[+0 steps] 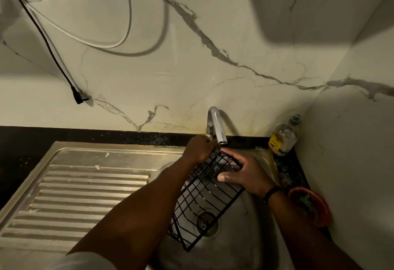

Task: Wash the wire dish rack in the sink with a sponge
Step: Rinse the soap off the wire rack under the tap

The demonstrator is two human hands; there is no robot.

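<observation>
Reaching left hand (199, 149) curled at the tap (215, 125), right hand (245, 172) grip clamped on the wire rack (204, 201)

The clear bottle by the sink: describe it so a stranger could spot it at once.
Start at the steel sink and its curved tap. Follow the black counter right into the corner where the two marbled walls meet. The bottle stands there upright, clear with a yellow label and a dark cap, behind the orange bowl.

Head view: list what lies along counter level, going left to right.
Ribbed drainboard → left hand → tap → right hand on the wire rack → clear bottle → orange bowl.
</observation>
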